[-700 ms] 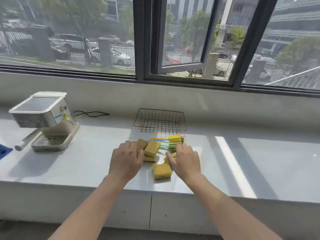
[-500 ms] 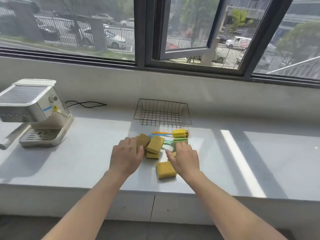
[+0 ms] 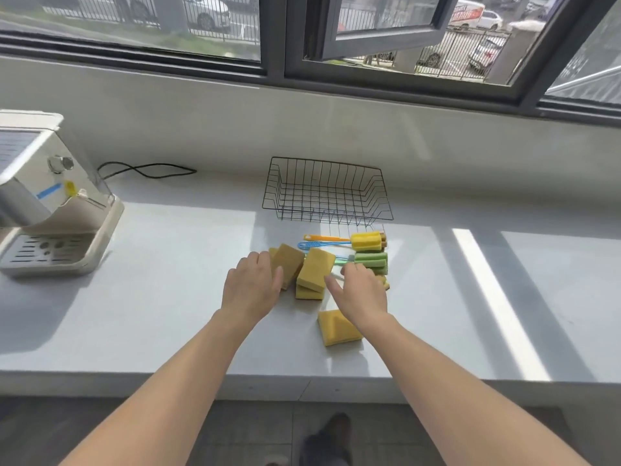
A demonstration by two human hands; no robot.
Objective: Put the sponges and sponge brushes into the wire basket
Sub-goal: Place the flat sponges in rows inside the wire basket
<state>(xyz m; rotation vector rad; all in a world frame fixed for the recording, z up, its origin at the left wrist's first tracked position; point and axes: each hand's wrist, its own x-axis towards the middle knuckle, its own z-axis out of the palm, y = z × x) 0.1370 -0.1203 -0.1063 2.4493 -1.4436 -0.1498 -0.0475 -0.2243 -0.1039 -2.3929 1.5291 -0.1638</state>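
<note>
While hands spread flat, square yellow foam sponges lie before wire basket.

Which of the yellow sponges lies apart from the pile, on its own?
The flat yellow sponge nearest the counter's front edge, under the right hand's wrist. The other sponges lean on each other farther back.

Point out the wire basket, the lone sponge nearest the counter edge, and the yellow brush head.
Wire basket (image 3: 327, 215): head view, front wall.
Lone sponge (image 3: 337, 329): head view, top face.
Yellow brush head (image 3: 365, 241): head view, foam middle.
</note>
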